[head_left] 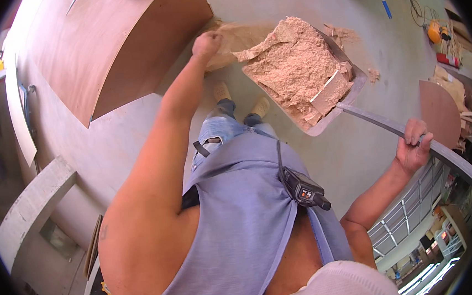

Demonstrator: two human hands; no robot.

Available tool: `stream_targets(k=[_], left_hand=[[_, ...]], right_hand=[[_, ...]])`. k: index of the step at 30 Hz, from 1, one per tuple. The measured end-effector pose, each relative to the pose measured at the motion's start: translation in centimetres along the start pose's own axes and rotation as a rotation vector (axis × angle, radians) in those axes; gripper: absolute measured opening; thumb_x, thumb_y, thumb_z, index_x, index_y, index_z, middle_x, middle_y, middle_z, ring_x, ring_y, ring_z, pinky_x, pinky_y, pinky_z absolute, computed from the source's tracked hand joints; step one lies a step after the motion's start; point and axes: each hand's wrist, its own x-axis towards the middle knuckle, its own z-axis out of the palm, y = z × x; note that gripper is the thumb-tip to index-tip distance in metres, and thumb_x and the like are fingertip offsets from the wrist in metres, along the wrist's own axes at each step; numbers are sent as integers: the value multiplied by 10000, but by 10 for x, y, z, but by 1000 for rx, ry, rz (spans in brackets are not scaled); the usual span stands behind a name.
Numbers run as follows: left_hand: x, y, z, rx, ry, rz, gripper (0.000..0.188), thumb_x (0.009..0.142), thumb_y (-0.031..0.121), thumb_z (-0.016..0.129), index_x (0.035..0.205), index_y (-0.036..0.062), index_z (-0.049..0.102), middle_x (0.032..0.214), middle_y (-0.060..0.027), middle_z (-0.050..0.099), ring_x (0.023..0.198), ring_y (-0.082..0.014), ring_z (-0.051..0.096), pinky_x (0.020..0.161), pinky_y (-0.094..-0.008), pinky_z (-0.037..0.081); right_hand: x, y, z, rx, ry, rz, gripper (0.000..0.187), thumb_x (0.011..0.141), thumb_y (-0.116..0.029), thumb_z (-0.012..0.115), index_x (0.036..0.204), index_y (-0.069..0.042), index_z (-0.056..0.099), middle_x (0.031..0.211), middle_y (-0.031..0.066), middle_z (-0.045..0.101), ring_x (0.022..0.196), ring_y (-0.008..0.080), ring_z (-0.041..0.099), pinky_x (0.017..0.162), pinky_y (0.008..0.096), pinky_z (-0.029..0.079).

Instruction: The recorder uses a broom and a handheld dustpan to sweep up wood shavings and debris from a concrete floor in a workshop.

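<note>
Grip of the bare right hand (pixel 415 147): fingers and thumb are wrapped around a long, grey, bar-like shovel handle (pixel 378 120), well apart from the joint with the pan. Grip of the bare left hand (pixel 207 45): fingers are curled into a loose fist, with no held thing showing, just beside the lower end of a large, curved, brown wooden panel (pixel 153 48).

From the right grip, the handle runs up and leftward to a broad, shallow, greyish shovel pan (pixel 316 132), in front of the person's feet. Heaped on it is pinkish-tan sawdust (pixel 284 60), with a pale, flat wooden offcut (pixel 326 94) lying near the handle joint. Whether the pan rests on the grey floor (pixel 325 157) or is held clear of it, I cannot tell.

Further out, a thin brown dust patch (pixel 233 37) spreads between panel and pan, and a small sawdust clump (pixel 374 74) lies beyond the pan's right side.

With one hand far back on the handle, the loaded pan could roll sideways and shed sawdust; the offcut, near the rim, could slide off on a tilt. Dust underfoot might make the pale shoes (pixel 259 108) slip, and a leftward swing could knock the panel.
</note>
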Motion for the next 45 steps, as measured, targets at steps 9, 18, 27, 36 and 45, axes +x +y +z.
stream_targets(k=[9, 18, 27, 36, 45], left_hand=[[50, -15, -122, 30, 459, -177, 459, 860, 462, 413, 1039, 91, 618, 993, -154, 634, 997, -318, 580, 864, -402, 443], [-37, 27, -13, -175, 26, 53, 405, 728, 194, 622, 1106, 72, 541, 1158, -177, 530, 1113, -395, 455, 944, -400, 385], [34, 32, 33, 380, -129, 175, 425, 756, 216, 598, 1166, 119, 539, 1247, -127, 478, 1200, -362, 388, 958, -459, 367], [37, 33, 17, -357, -489, -162, 252, 803, 169, 472, 977, 42, 603, 909, -153, 653, 922, -264, 618, 809, -379, 475], [96, -67, 5, 388, -59, -93, 500, 753, 228, 563, 1240, 154, 476, 1405, -134, 268, 1279, -376, 273, 992, -497, 296]], right_hand=[[12, -3, 9, -41, 10, -2, 519, 846, -490, 544, 544, -108, 362, 560, -23, 306, 546, 97, 278, 527, 231, 211], [13, -1, -11, 105, 117, 96, 503, 817, -442, 614, 528, -129, 345, 547, -20, 307, 549, 101, 274, 565, 238, 224], [12, -3, -4, 73, 206, 155, 536, 773, -517, 632, 520, -126, 365, 522, -25, 293, 541, 91, 277, 573, 229, 229], [17, 2, 27, 47, 312, 170, 529, 777, -498, 637, 516, -130, 361, 523, -21, 285, 550, 93, 276, 585, 224, 220], [24, 2, 54, 42, 353, 188, 502, 798, -450, 634, 536, -115, 368, 565, -15, 301, 572, 99, 286, 594, 232, 236]])
